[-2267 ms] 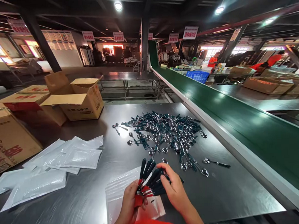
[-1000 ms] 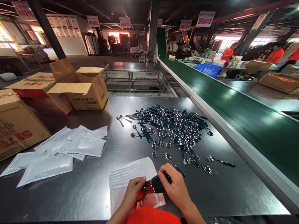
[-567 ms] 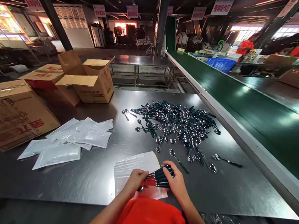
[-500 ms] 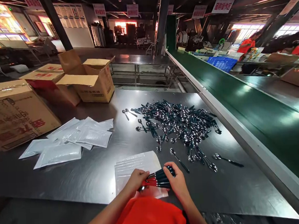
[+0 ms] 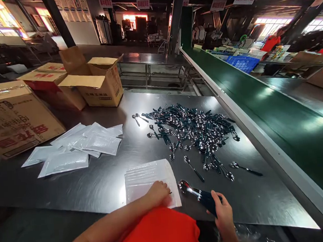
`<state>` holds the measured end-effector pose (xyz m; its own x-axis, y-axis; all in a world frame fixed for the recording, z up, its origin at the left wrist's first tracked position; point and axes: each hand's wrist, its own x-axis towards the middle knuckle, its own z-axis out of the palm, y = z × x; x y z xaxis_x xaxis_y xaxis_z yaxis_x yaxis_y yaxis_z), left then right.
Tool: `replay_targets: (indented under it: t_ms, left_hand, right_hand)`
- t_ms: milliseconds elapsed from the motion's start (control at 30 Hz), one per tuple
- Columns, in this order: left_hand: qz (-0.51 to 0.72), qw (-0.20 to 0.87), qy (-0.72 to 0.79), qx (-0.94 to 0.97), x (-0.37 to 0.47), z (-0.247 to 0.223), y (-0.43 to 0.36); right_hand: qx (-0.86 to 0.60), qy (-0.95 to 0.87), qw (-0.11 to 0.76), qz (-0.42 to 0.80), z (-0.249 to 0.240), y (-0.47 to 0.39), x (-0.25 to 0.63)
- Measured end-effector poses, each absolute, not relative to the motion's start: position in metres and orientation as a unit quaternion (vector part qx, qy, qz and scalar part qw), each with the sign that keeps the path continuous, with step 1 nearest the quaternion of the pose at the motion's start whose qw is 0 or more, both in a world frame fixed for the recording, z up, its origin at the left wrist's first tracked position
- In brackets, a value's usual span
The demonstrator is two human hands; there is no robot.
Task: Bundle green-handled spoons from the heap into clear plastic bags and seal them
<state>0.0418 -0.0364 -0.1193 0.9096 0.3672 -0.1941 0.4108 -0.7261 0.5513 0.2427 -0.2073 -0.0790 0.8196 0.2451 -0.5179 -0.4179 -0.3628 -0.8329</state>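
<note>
Clamps spoons [image 5: 206,199] in right hand [image 5: 223,207].
Faces loose spoon [image 5: 194,170], then pile [image 5: 191,124], at eleven o'clock; cannot tell grip of left hand [image 5: 158,192] over envelopes [image 5: 145,174].

Envelope stack [image 5: 145,173] before spoon pile [image 5: 191,124] on table [image 5: 265,202], boxes [image 5: 102,93] left, conveyor [image 5: 269,99] right.

My left hand [image 5: 158,194] is now off the bundle of shiny metal spoons with dark green handles [image 5: 206,199], curled over the stacked white plastic envelopes [image 5: 146,172]; my right hand [image 5: 223,209] alone holds the bundle, farther right.
</note>
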Motion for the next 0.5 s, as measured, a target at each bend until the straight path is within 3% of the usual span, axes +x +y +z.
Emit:
replay_targets:
  t_ms: [233,500]
  left_hand:
    - [-0.029,0.115,-0.018,0.993,0.078,-0.14,-0.041]
    - [-0.012,0.066,-0.098,0.993,0.071,-0.118,-0.029]
  right_hand:
    - [-0.774,0.108,0.546,0.303,-0.091,-0.227,0.232]
    - [-0.762,0.122,0.562,0.297,-0.085,-0.218,0.225]
